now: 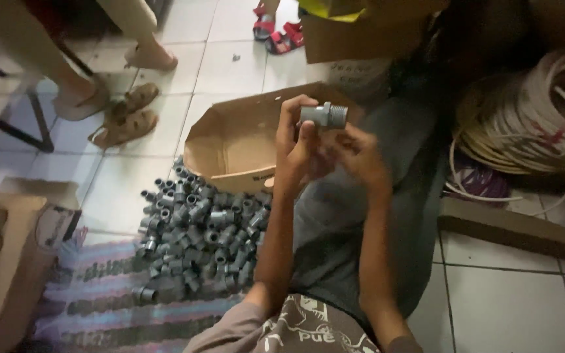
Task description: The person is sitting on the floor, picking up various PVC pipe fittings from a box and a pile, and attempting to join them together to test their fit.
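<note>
One grey plastic threaded fitting (324,116) is pinched in the left hand (293,140) grip above the cardboard box (230,140); the blurred right hand (359,157) grip cannot be told. Dozens of matching cylindrical fittings (194,229) are heaped on the tiled floor (230,65).

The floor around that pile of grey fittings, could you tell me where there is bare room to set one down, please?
Bare tile lies between the pile of grey fittings and the sandals. More shows lower right, below the coiled hose. The open cardboard box looks empty inside. It is crowded at the pile itself and around the left hand, which holds a fitting.
</note>
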